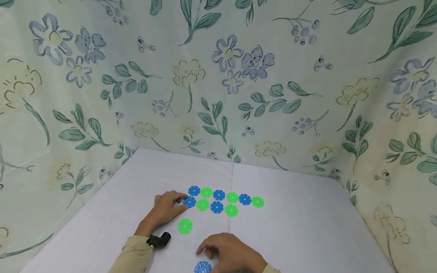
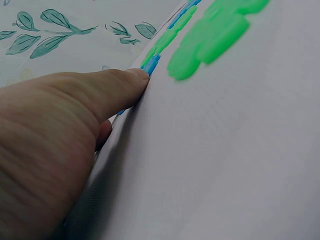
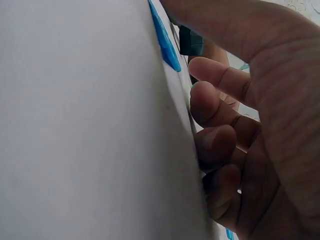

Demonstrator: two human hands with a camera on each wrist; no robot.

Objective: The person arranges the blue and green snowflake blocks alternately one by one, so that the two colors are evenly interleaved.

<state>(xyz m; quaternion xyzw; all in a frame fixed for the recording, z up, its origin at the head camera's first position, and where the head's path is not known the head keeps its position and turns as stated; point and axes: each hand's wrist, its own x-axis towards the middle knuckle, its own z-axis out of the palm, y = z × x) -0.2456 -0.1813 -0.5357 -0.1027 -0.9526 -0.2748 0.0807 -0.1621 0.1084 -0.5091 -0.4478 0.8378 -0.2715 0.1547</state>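
Notched plastic building discs in blue and green lie flat in two alternating rows. My left hand [image 1: 166, 206] pinches the blue disc [image 1: 189, 202] at the left end of the nearer row, forefinger and thumb at its edges. In the left wrist view, the thumb [image 2: 117, 87] presses beside a blue disc's rim. Lower in the head view, my right hand [image 1: 232, 250] hovers with loosely bent fingers beside another blue disc [image 1: 203, 267], partly cut off by the frame. The right wrist view shows that blue disc [image 3: 165, 37] edge-on near the thumb, with nothing gripped by the fingers.
A single green disc [image 1: 185, 226] lies between the rows and my right hand. The farther row ends at a green disc [image 1: 257, 202] on the right. Everything rests on a white-covered table [image 1: 300, 227], with a floral curtain [image 1: 218, 83] behind and beside it.
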